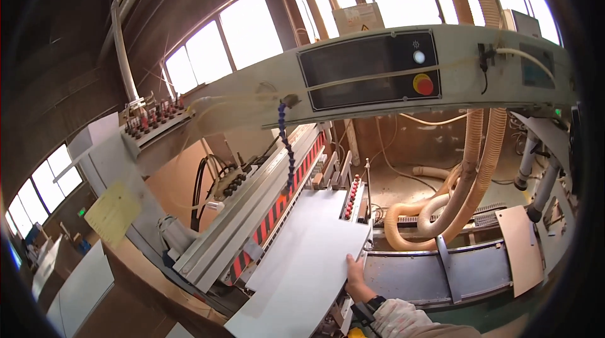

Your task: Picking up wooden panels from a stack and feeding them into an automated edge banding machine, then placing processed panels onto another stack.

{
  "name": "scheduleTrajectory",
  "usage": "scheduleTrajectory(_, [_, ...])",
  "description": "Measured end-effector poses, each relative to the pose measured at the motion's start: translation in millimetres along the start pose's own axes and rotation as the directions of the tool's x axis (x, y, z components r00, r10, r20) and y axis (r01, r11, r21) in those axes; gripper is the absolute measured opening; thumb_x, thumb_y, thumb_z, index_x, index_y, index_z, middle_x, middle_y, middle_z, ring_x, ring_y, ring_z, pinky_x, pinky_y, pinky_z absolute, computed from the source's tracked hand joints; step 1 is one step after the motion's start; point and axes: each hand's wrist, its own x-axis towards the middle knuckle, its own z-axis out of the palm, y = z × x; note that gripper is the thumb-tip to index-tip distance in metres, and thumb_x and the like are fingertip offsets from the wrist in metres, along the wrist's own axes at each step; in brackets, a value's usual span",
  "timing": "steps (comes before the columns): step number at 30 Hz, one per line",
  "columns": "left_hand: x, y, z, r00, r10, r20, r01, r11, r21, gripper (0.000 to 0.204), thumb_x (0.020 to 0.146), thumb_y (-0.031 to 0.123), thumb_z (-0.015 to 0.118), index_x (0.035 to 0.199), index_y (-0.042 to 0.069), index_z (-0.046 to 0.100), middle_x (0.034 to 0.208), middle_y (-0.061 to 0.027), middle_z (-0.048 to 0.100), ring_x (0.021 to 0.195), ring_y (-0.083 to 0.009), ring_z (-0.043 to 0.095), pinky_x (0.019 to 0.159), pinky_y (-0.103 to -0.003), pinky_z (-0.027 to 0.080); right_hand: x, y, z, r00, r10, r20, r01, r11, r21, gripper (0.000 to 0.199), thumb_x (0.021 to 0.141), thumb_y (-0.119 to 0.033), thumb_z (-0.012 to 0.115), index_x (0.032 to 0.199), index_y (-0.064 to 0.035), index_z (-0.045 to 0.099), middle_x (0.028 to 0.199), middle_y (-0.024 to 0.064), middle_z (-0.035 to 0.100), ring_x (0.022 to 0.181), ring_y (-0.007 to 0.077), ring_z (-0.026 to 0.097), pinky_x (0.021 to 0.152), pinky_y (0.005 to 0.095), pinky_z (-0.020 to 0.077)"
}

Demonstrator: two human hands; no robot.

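Note:
A long white panel (302, 269) lies on the machine bed in the middle of the view, its near end reaching toward the lower edge. Its left outline has a step, so it may be two boards; I cannot tell. My right hand (355, 273) grips the panel's right edge, the thumb over the top and the other fingers mostly hidden at the side. On that wrist is a dark band, below it a light patterned sleeve. Left of the panel runs a metal rail with a red-and-black striped strip (272, 217). My left hand is out of view.
Overhead crosses a pale machine beam (246, 89) with a dark control panel and a red stop button (423, 85). A blue jointed hose (287, 143) hangs toward the bed. Ribbed ducts (491, 161) curl at the right, beside a leaning tan board (522, 250). Cardboard (145, 297) stands lower left.

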Motion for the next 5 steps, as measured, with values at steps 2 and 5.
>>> scheduleTrajectory(2, [18.4, -1.9, 40.2, 0.982, 0.190, 0.017, -0.190, 0.982, 0.018, 0.049, 0.090, 0.036, 0.048, 0.120, -0.002, 0.047, 0.107, -0.0105, 0.054, 0.079, -0.0224, 0.056, 0.067, -0.032, 0.047, 39.7, 20.1, -3.1, 0.989, -0.144, -0.013, 0.143, 0.986, -0.083, 0.042, 0.084, -0.008, 0.050, 0.122, 0.0010, 0.036, 0.112, 0.0125, 0.050, 0.099, 0.0222, 0.050, 0.087, 0.0346, 0.0402])
scheduleTrajectory(5, [46.0, 24.1, 59.1, 0.973, -0.080, 0.215, 0.054, 0.991, 0.123, 0.054, 0.090, 0.039, 0.047, 0.124, -0.002, 0.043, 0.116, -0.0094, 0.052, 0.106, -0.0204, 0.048, 0.093, -0.032, 0.036, 55.6, 4.8, 20.1, 0.979, -0.182, 0.096, 0.196, 0.966, -0.167, 0.068, 0.080, -0.006, 0.053, 0.137, -0.0060, 0.015, 0.129, 0.0151, 0.036, 0.115, 0.0249, 0.040, 0.097, 0.0339, 0.0310])
